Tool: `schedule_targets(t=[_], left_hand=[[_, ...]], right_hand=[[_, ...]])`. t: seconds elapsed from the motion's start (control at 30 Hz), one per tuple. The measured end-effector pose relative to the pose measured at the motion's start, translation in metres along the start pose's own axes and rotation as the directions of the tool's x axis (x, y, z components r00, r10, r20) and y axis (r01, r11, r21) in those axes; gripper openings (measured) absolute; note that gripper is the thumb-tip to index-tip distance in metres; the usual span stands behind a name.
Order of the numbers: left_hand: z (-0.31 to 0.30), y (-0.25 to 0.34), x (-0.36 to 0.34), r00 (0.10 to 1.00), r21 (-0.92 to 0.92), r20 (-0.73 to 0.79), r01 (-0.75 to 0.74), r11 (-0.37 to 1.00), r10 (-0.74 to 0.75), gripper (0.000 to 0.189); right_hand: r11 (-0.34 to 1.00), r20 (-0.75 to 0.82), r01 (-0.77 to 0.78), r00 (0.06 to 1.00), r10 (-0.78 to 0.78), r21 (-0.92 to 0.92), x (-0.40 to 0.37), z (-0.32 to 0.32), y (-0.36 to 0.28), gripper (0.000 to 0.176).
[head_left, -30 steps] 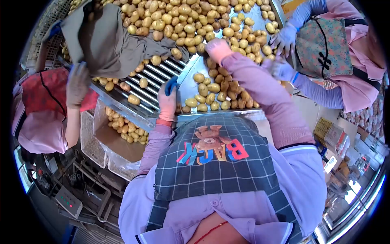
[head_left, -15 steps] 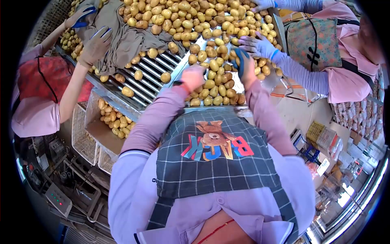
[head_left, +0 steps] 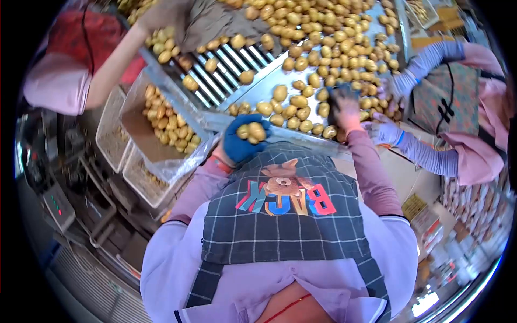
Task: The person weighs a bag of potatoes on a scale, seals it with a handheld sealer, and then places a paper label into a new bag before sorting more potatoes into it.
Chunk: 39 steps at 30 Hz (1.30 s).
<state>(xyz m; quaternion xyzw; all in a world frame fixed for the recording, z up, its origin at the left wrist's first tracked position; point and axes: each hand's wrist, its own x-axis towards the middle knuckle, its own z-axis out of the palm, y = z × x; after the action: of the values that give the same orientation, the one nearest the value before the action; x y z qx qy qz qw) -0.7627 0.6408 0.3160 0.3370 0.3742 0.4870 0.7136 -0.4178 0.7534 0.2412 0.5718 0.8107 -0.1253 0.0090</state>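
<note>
My left hand, in a blue glove, is turned palm up at the near edge of the metal sorting table. Its fingers curl round several small potatoes. Farther right, my right hand, in a dark glove, reaches down among the loose potatoes on the table. Its fingers are blurred and partly turned away, so whether they grip a potato cannot be made out. Just beyond it, a co-worker's two gloved hands rest at the potatoes on the right side.
A roller grate with a few potatoes lies left of the table surface. Below it stands a plastic-lined box of potatoes beside white crates. A grey cloth covers the rollers' far end. Another person's arm reaches in from the left.
My left hand has drawn back from the pile to the table's near left edge and now shows potatoes in its palm. The potatoes before me are more spread out. The view has shifted.
</note>
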Motion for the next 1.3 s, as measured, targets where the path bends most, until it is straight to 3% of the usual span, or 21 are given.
schedule_targets(t=[0.03, 0.1, 0.17, 0.23, 0.27, 0.3, 0.33, 0.37, 0.4, 0.47, 0.5, 0.53, 0.57, 0.63, 0.73, 0.8, 0.9, 1.07, 1.17, 1.27, 1.3], left_hand=[[-0.032, -0.01, -0.03, 0.981, 0.403, -0.138, -0.066, 0.913, 0.132, 0.056], [-0.053, -0.009, -0.092, 0.944, -0.113, -0.325, -0.1, 0.989, 0.058, 0.032], [-0.117, -0.051, -0.177, 0.958, -0.753, -0.251, -0.106, 0.649, -0.136, 0.027], [-0.117, -0.065, -0.255, 0.791, -0.609, -0.574, -0.24, 0.756, -0.212, 0.028], [-0.134, -0.092, -0.301, 0.535, -0.687, -0.683, -0.241, 0.685, -0.496, 0.03], [-0.138, -0.108, -0.33, 0.509, -0.736, -0.649, -0.231, 0.636, -0.566, 0.032], [-0.165, -0.155, -0.381, 0.287, -0.72, -0.692, -0.195, 0.666, -0.663, 0.036], [-0.203, -0.226, -0.44, 0.357, -0.371, -0.829, 0.229, 0.9, -0.432, 0.035], [-0.22, -0.261, -0.469, 0.399, 0.105, -0.902, 0.577, 0.81, -0.167, 0.035], [-0.208, -0.279, -0.456, 0.576, 0.557, -0.769, 0.39, 0.733, 0.278, 0.028], [-0.16, -0.269, -0.425, 0.072, 0.207, -0.978, 0.485, 0.85, 0.197, 0.03], [-0.105, -0.205, -0.337, -0.09, 0.229, -0.918, 0.675, 0.701, 0.386, 0.031], [-0.093, -0.191, -0.302, -0.183, 0.14, -0.952, 0.446, 0.884, 0.243, 0.03], [-0.049, -0.114, -0.219, 0.116, 0.398, -0.899, 0.619, 0.677, 0.423, 0.046], [-0.017, -0.044, -0.151, 0.472, 0.719, -0.692, 0.515, 0.467, 0.546, 0.052], [-0.024, -0.018, -0.115, 0.509, 0.822, -0.57, 0.362, 0.44, 0.645, 0.054], [-0.038, 0.024, -0.052, 0.537, 0.872, -0.482, 0.214, 0.441, 0.692, 0.052], [-0.061, 0.059, 0.089, 0.767, 0.964, -0.19, 0.028, 0.264, 0.613, 0.044], [-0.07, 0.071, 0.188, 0.817, 0.967, 0.026, 0.125, -0.22, 0.575, 0.072], [-0.107, 0.089, 0.27, 0.983, 0.91, -0.125, 0.169, -0.379, 0.138, 0.039], [-0.117, 0.106, 0.29, 0.979, 0.947, -0.094, 0.144, -0.286, 0.18, 0.031]], right_hand=[[0.995, -0.33, -0.058, 0.943, 0.029, -0.078, 0.012, 0.002, -0.005, 0.037], [0.997, -0.394, -0.06, 0.916, 0.071, 0.042, 0.046, 0.0, -0.034, 0.037], [0.923, -0.334, 0.192, 0.94, -0.075, 0.334, 0.071, 0.001, -0.092, 0.038], [0.764, -0.263, 0.431, 0.902, -0.344, 0.48, 0.098, -0.003, -0.16, 0.037], [0.69, -0.247, 0.518, 0.853, -0.46, 0.506, 0.111, -0.009, -0.196, 0.036], [0.703, -0.184, 0.507, 0.854, -0.486, 0.498, 0.126, -0.007, -0.225, 0.038], [0.719, -0.12, 0.494, 0.855, -0.505, 0.489, 0.143, -0.006, -0.252, 0.041], [0.703, -0.111, 0.532, 0.827, -0.551, 0.471, 0.162, -0.006, -0.278, 0.044], [0.687, -0.105, 0.568, 0.799, -0.592, 0.454, 0.179, -0.007, -0.302, 0.047], [0.735, 0.126, 0.487, 0.788, -0.603, 0.472, 0.213, -0.022, -0.348, 0.054], [0.762, 0.03, 0.535, 0.811, -0.584, 0.364, 0.228, -0.013, -0.364, 0.057], [0.787, -0.068, 0.563, 0.822, -0.565, 0.252, 0.235, -0.016, -0.374, 0.059], [0.827, 0.126, 0.509, 0.828, -0.546, 0.239, 0.246, -0.016, -0.377, 0.069], [0.846, 0.244, 0.492, 0.811, -0.532, 0.208, 0.246, -0.007, -0.376, 0.063], [0.761, 0.179, 0.593, 0.745, -0.643, 0.263, 0.18, 0.013, -0.327, 0.049], [0.627, -0.042, 0.739, 0.654, -0.755, 0.246, 0.12, 0.035, -0.266, 0.031], [0.577, -0.009, 0.798, 0.587, -0.809, 0.175, 0.087, 0.001, -0.166, 0.029], [0.97, -0.013, 0.243, 0.97, -0.244, -0.018, 0.086, -0.036, -0.066, 0.044], [0.99, -0.194, -0.123, 0.972, 0.135, 0.074, 0.058, -0.027, -0.065, 0.053], [0.962, -0.234, -0.189, 0.944, 0.233, 0.196, 0.014, -0.019, -0.063, 0.055], [0.952, -0.219, -0.22, 0.939, 0.266, 0.215, -0.002, -0.016, -0.058, 0.054]])
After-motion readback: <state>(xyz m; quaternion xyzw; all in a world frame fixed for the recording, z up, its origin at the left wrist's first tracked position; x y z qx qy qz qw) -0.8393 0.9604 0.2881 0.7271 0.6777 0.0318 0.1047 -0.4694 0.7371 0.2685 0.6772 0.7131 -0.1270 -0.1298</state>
